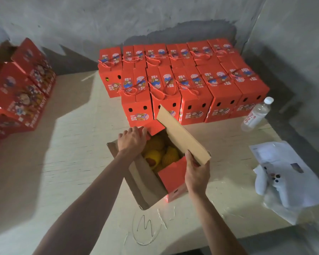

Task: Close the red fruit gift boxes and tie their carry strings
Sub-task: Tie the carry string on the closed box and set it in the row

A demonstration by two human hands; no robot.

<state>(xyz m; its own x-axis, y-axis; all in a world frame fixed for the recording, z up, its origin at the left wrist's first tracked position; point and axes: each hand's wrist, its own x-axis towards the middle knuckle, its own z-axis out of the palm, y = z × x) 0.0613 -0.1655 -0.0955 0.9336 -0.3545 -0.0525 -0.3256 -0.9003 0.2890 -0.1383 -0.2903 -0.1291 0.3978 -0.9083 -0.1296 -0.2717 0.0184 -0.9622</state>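
- The open box (170, 179) I am working on sits on the desk (77, 162) right in front of me, turned at an angle, its red outside facing me and its brown cardboard inside showing.
- Inside it I can see yellow fruit (161, 153), some of it in ribbed yellow foam sleeves.
- My left hand (132, 139) lies over the far left edge of the box, fingers fairly straight and reaching onto the small red end flap (156, 127) at the far end; it grasps nothing that I can see.
- My right hand (196, 173) is at the near right corner, thumb and fingers curled around the end of the long side flap (182, 134), which stands up and leans outward to the right, brown side toward me.
- The near red end flap (170, 173) is folded partly inward, just beside my right hand.
- The long flap (136, 181) on the left side hangs open and down toward the desk.
- Behind the open box stand the closed boxes (182, 80) in two rows against the grey wall (155, 21), red-and-white carry strings (160, 93) looped across their tops.
- More red boxes (20, 89) are stacked at the far left.
- A clear water bottle (256, 114) stands to the right of the closed rows.
- White plastic bags and paper (287, 173) lie at the desk's right edge.
- Thin pale strands (145, 229) lie loose on the desk near me.
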